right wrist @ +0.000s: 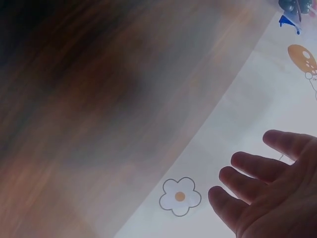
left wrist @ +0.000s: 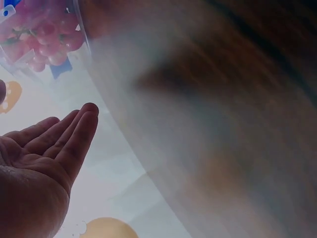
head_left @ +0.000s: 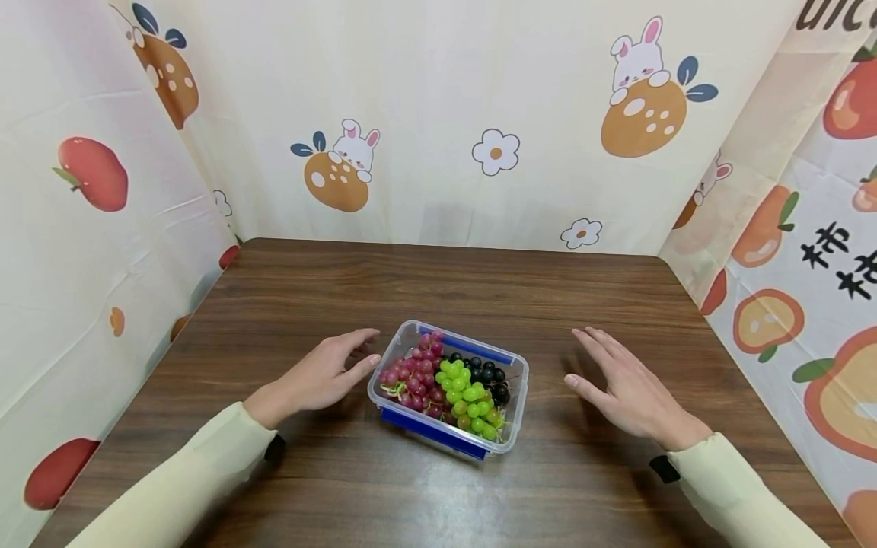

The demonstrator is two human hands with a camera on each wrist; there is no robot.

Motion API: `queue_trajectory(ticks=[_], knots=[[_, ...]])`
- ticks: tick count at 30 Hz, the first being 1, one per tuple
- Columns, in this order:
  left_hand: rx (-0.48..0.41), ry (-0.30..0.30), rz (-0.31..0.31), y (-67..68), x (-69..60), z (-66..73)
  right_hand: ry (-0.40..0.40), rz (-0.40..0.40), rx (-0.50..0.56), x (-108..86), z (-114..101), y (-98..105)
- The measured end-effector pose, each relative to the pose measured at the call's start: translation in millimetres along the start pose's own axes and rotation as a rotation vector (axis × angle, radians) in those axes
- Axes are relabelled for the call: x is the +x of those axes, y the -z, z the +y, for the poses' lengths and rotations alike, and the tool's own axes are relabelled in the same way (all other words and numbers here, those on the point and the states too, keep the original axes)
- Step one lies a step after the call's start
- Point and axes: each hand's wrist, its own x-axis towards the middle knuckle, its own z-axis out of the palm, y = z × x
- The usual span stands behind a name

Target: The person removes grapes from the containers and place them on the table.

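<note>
Grape container (head_left: 432,436) on woodgrain table (head_left: 452,285), printed cloth (head_left: 425,84) behind; left hand (head_left: 322,377), right hand (head_left: 630,392) unclenched.

Bright, even light fills the head view, leaving pale glare on the tabletop (head_left: 466,498) below and between the left fingers (head_left: 358,338) and right fingers (head_left: 599,348), with soft shadows beneath them. The wrist views run dim and hazy: fingers stand dark against the pale cloth backdrop (left wrist: 109,188) while the tabletop beside them smears out of focus.
</note>
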Motion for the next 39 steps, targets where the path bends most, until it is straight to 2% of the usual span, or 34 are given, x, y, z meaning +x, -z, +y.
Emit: queue_trajectory(ticks=[7,17,23,29,39], knots=[[-0.003,-0.035,-0.006,-3.4,2.7,2.5,0.019,0.013,0.012,-0.7,-5.3,-1.1],[-0.012,-0.044,-0.011,-6.7,4.5,5.5,0.037,0.031,0.008,-2.4,-10.0,-1.2],[-0.03,-0.078,-0.021,-8.6,4.9,5.8,0.041,0.03,0.017,-2.6,-13.7,-0.7],[-0.043,-0.077,-0.034,-11.5,5.7,8.3,0.046,0.034,0.022,-3.9,-18.3,-2.1],[-0.048,-0.104,-0.013,-13.2,7.0,10.4,0.062,0.038,0.024,-2.8,-27.2,-1.3]])
